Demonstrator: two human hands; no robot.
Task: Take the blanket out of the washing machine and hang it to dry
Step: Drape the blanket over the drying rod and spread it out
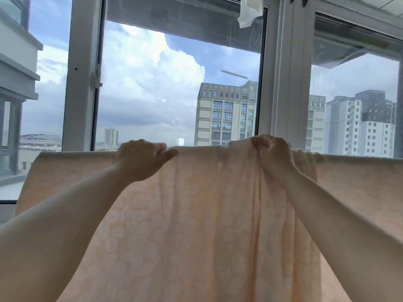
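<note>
Both my forearms reach up from the bottom corners, bare to the elbow, toward the top edge of the blanket (196,214). It is pale peach with a faint flower pattern, and it hangs spread wide in front of the window (178,88), its upper edge running level from far left to far right; I cannot see what it hangs over. My left hand (141,159) is clenched on that edge, fingers curled over the far side and thumb pressed along the near side, pinching the cloth flat. My right hand (273,153) grasps a bunched gather of cloth at the top, and long folds fall straight down from that fist. Between my hands the edge is stretched almost taut. Left of my left hand the cloth lies smooth; right of my right hand it continues to the picture's edge. Beyond the glass I see clouds and tall apartment blocks (226,114). Above, a scrap of white cloth (249,12) hangs near the frame top.
</note>
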